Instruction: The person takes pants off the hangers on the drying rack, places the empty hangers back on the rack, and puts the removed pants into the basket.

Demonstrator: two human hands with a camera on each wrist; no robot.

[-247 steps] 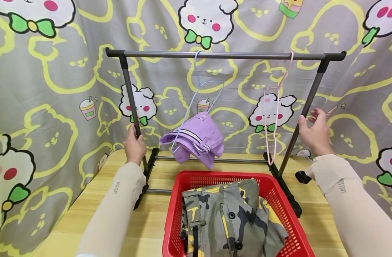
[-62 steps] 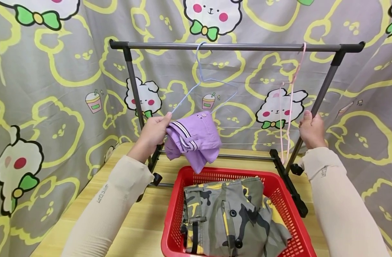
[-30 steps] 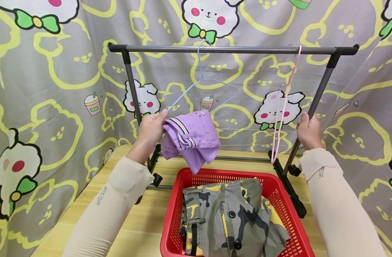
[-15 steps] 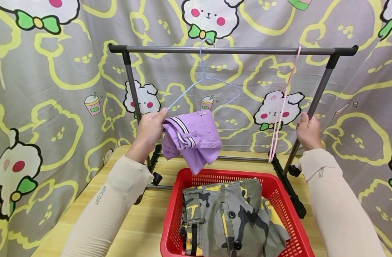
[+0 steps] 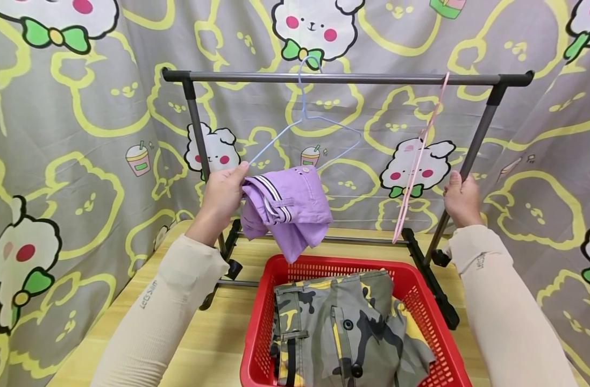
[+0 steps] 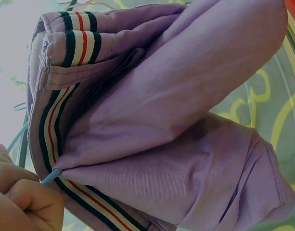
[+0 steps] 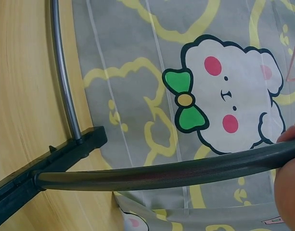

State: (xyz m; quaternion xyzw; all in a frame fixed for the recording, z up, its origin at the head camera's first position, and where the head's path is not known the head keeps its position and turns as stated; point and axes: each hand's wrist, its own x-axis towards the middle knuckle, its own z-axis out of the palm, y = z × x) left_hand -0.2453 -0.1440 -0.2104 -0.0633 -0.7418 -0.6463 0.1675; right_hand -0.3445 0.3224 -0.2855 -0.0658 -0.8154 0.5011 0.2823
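My left hand [image 5: 223, 196] holds the lower left corner of a light blue clothes hanger [image 5: 274, 142]. Folded purple trousers [image 5: 295, 201] with a striped waistband drape over that hanger. Its hook rises above the top rail of a grey clothes rack [image 5: 372, 79]. In the left wrist view, the left hand [image 6: 29, 202] has curled fingers beside the waistband, where a short piece of blue hanger [image 6: 52, 176] shows. Over on the right, my right hand [image 5: 461, 199] grips the rack's right upright [image 5: 477, 137]. The right wrist view shows this upright [image 7: 161, 175] running into the right hand [image 7: 288, 187].
A pink hanger [image 5: 413, 183] hangs turned edge-on from the rail's right part. Before the rack stands a red basket [image 5: 250, 333] with folded camouflage trousers [image 5: 353, 328]. Everything stands on a wooden table [image 5: 135, 301], with a patterned curtain [image 5: 144, 32] behind and at the sides.
My left hand has left the rack's left upright and taken hold of the blue hanger, whose hook has risen above the rail. The right hand has closed on its upright. The pink hanger has swung.
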